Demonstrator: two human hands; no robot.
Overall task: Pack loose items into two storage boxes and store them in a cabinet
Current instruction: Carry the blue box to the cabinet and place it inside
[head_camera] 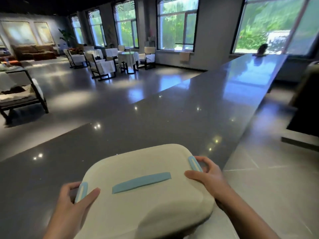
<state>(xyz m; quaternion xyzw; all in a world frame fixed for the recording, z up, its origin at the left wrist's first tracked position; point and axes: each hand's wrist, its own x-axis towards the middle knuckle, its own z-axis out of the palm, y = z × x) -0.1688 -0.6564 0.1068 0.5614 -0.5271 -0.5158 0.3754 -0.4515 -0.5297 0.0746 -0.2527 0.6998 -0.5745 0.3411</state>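
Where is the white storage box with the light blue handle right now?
In the head view, the white rounded storage box sits bottom centre, at the near end of the grey counter, held between the left hand and right hand.

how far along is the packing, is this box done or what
Done, by the look of it: the white storage box has its lid on, blue handle flat. In hand: the left hand and right hand grip its blue side latches over the grey counter. Left: storing it. No second box, loose items or cabinet show here, so the rest can't be judged.
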